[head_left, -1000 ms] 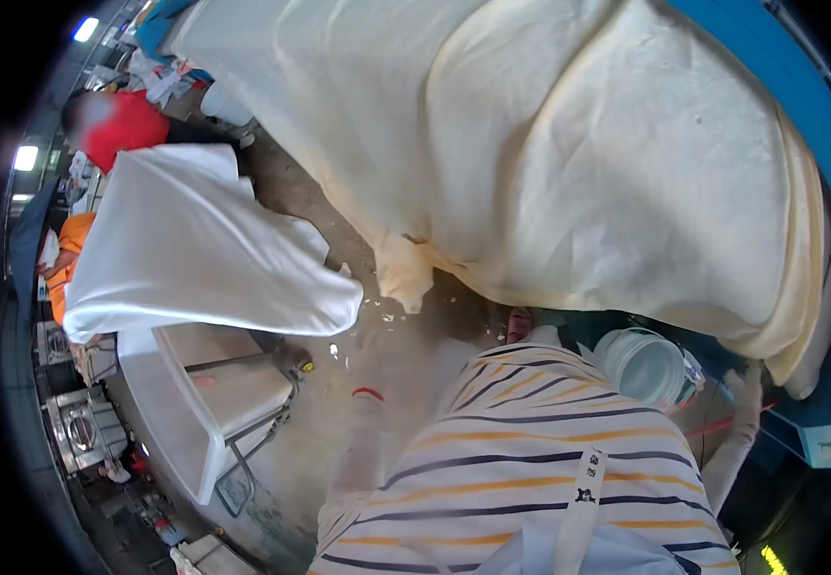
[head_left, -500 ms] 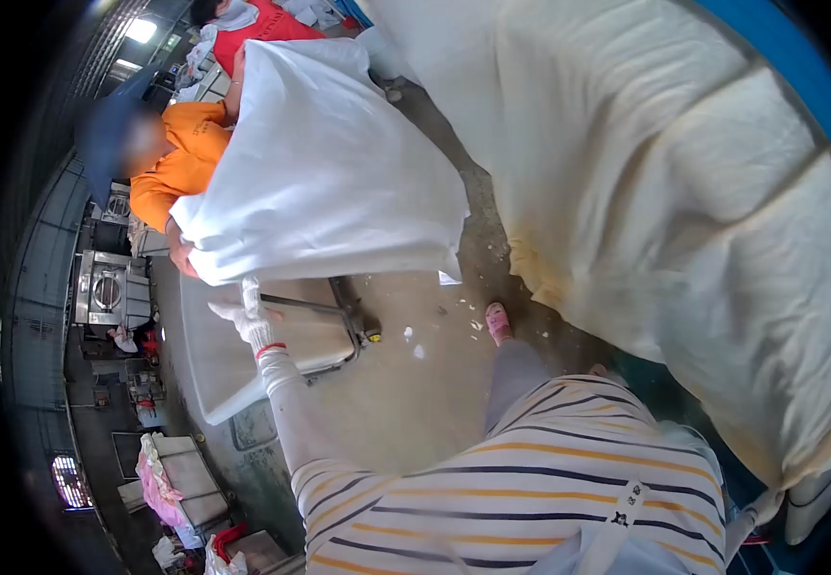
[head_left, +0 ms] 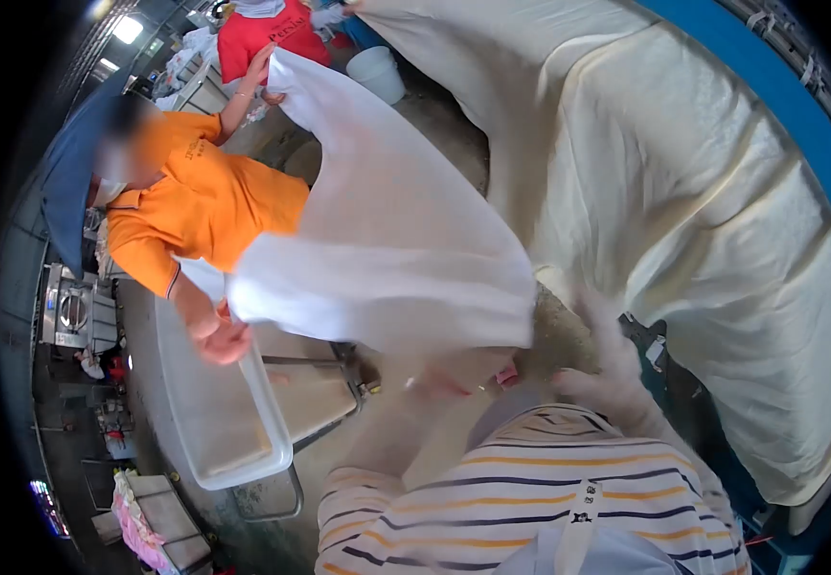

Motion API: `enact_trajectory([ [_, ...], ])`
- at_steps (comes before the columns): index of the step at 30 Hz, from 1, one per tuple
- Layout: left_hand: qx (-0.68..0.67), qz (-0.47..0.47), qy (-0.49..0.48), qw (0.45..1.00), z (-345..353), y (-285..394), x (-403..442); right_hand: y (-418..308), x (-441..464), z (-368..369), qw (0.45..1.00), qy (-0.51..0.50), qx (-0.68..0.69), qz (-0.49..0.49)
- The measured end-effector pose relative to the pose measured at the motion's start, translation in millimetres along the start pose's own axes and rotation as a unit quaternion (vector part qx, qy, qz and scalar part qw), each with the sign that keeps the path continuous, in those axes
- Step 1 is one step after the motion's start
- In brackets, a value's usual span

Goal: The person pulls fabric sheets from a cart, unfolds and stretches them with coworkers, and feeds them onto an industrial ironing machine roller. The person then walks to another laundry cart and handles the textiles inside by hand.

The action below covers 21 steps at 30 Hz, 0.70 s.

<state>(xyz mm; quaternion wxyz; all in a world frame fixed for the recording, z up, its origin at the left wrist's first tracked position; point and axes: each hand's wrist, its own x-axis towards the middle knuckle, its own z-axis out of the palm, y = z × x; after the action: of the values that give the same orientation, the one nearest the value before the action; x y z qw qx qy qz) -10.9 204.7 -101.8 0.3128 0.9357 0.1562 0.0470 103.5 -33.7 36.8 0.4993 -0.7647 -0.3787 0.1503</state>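
On the red shirt (head_left: 276,40), dark lettering across the chest seems to begin "Pers"; its end is unclear. Chest print on the orange shirt (head_left: 228,206) is too small to read, as are the black marks near the pale strap's (head_left: 578,527) upper end.

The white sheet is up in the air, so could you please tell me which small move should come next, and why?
Perhaps take the white sheet by its near lower edge: a co-worker in orange grips a far upper corner, while that edge seems to hang loose.
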Motion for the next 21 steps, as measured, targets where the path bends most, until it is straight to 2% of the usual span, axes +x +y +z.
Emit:
enact_trajectory([
  [1,-0.010,0.038,-0.040,0.998,7.5,18.6,9.6,-20.3,27.9,11.4,0.997,-0.002,0.033,-0.077],
  [4,-0.002,0.131,-0.127,0.983,27.0,55.7,25.0,-39.8,82.9,42.8,0.952,-0.009,-0.255,-0.171],
  [6,0.013,0.165,-0.164,0.972,35.1,67.1,27.5,-35.0,110.0,51.3,0.943,-0.249,-0.222,0.005],
  [7,0.027,0.173,-0.176,0.969,37.0,69.8,26.3,-25.8,117.2,52.5,0.905,-0.365,-0.195,0.096],
  [9,0.042,0.183,-0.200,0.962,40.1,76.0,23.2,24.7,117.7,69.7,0.902,-0.415,-0.099,0.067],
  [10,0.051,0.185,-0.206,0.960,42.5,77.3,21.8,27.7,122.8,68.3,0.895,-0.441,-0.050,0.052],
  [13,0.100,0.184,-0.176,0.962,56.2,91.4,22.4,33.7,148.2,53.4,0.819,-0.555,-0.139,0.038],
  [14,0.148,0.182,-0.127,0.964,47.0,112.0,26.7,33.0,149.7,40.9,0.881,-0.469,-0.065,0.004],
  [16,0.235,0.123,-0.137,0.954,-2.5,162.3,44.5,30.7,148.4,5.5,0.954,-0.279,0.092,-0.056],
  [17,0.277,0.094,-0.140,0.946,-22.9,184.2,54.9,28.7,152.5,-29.0,0.947,-0.227,0.222,-0.046],
  [18,0.227,0.069,-0.075,0.969,-26.5,184.9,59.5,24.9,164.4,-69.0,0.922,-0.171,0.345,-0.037],
  [20,0.125,0.024,0.054,0.990,-34.5,184.5,66.7,26.8,181.5,-130.9,0.818,-0.049,0.573,-0.011],
  [21,0.102,0.038,0.099,0.989,-39.2,198.0,68.2,46.7,174.0,-140.1,0.786,-0.006,0.617,0.028],
])
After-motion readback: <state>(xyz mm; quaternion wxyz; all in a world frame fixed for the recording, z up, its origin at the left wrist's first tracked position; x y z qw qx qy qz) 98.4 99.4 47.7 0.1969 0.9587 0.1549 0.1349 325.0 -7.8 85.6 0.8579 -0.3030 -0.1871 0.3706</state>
